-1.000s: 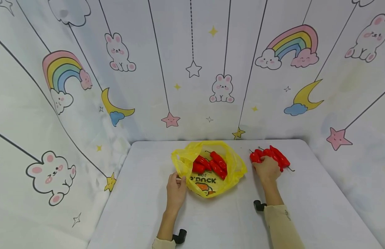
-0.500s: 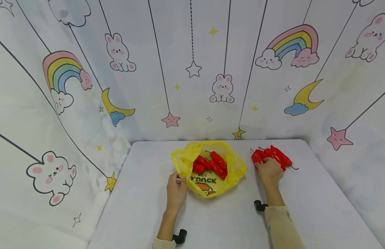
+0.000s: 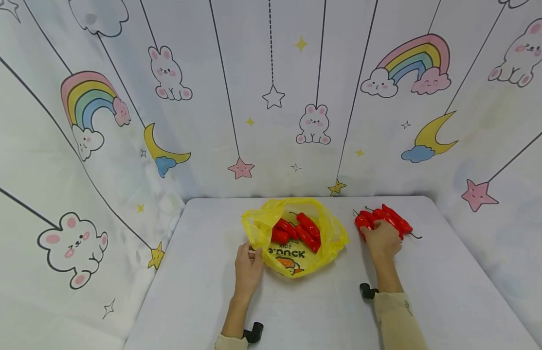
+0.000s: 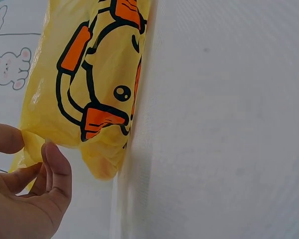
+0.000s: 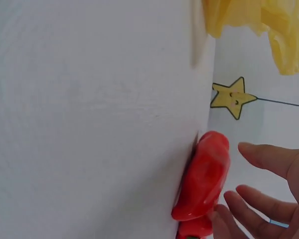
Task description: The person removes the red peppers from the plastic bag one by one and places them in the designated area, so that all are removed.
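Observation:
A yellow plastic bag [image 3: 334, 243] with a printed duck stands open-mouthed on the table, several red peppers [image 3: 307, 238] inside it. My left hand [image 3: 248, 270] pinches the near left edge of the bag between thumb and fingers; the left wrist view shows the film of the bag [image 4: 50, 99] caught there. To the right, more red peppers [image 3: 399, 221] lie side by side, partly hidden by my right hand [image 3: 382, 239], which is over them. In the right wrist view its thumb and fingers are spread apart, fingertips close by a red pepper [image 5: 204, 179].
The white table [image 3: 315, 311] ends at a patterned cloth backdrop [image 3: 209, 97] behind the bag and peppers. Black wrist cameras [image 3: 253, 333] are strapped to both forearms. A strip of bare table separates the bag from the loose peppers.
My right hand and the loose peppers under it have shifted slightly to the right. The left hand and the bag have stayed in place.

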Tool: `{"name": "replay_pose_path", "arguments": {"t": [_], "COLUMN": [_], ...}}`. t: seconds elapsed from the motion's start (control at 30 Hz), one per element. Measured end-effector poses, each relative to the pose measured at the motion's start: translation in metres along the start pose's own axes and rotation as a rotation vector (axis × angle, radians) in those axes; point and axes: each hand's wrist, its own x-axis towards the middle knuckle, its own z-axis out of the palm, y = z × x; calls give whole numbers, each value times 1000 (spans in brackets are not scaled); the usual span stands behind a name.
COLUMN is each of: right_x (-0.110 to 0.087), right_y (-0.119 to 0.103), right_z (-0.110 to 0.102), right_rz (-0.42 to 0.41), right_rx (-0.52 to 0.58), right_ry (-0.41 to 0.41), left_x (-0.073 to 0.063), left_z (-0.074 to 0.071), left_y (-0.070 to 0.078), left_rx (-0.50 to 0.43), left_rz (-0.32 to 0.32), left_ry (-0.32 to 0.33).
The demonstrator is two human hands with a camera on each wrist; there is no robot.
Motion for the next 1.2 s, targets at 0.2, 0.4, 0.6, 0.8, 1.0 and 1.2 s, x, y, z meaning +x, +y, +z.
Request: {"name": "replay_pose_path", "arguments": {"t": [0.2, 0.4, 0.6, 0.8, 1.0, 1.2], "right_x": [-1, -4, -8, -10, -14, -17], "right_y": [-16, -32, -49, -68, -85, -100], "right_z": [-15, -32, -45, -54, -57, -51], "right_rz": [8, -25, -43, -99, -126, -229], "right_rx": [23, 76, 113, 139, 166, 235], "right_ry": [46, 78, 64, 62, 61, 51], "left_x": [0, 0, 0, 0, 0, -1], "left_z": [0, -1, -1, 0, 0, 0], "left_y": [-1, 0, 0, -1, -1, 0], "left_rx": [-3, -2, -3, -9, -18, -26], "left_rz": [6, -6, -4, 0, -6, 6], "left_ry": [0, -6, 3, 5, -12, -8]}}
